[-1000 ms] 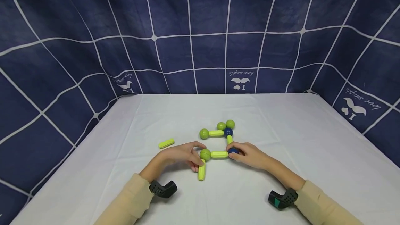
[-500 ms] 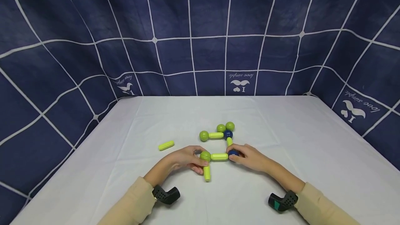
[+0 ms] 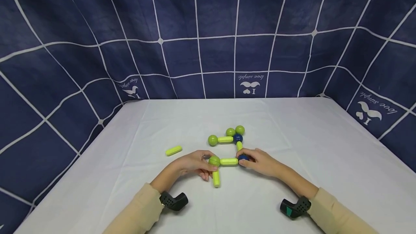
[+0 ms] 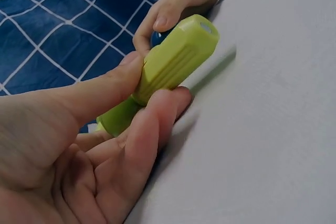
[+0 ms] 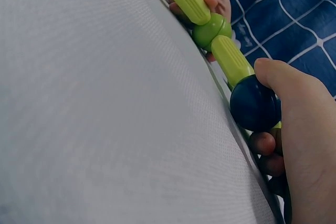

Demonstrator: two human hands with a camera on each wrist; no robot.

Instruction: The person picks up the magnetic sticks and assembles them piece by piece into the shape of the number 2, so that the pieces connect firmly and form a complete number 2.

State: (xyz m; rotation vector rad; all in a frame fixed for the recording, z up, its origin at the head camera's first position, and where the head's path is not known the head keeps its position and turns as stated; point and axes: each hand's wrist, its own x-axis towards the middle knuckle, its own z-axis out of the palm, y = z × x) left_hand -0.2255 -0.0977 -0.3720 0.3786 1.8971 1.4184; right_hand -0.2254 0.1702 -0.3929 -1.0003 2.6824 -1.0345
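Head view, lower centre of frame: left hand point(image 3: 197, 163), grip pinching the near rod point(image 3: 216, 180), yellow-green, its upper end at a green ball point(image 3: 214, 160). Link rod point(image 3: 229, 161) runs right from that to a blue ball point(image 5: 253, 103); right hand point(image 3: 262, 161), grip curled round it. Side rod point(image 3: 239, 146) leads up to the far blue ball point(image 3: 238, 138), two green balls point(image 3: 230, 131) clustered just above. Loose rod point(image 3: 173, 150) lies left of centre on the white-covered bench point(image 3: 175, 118), untouched.
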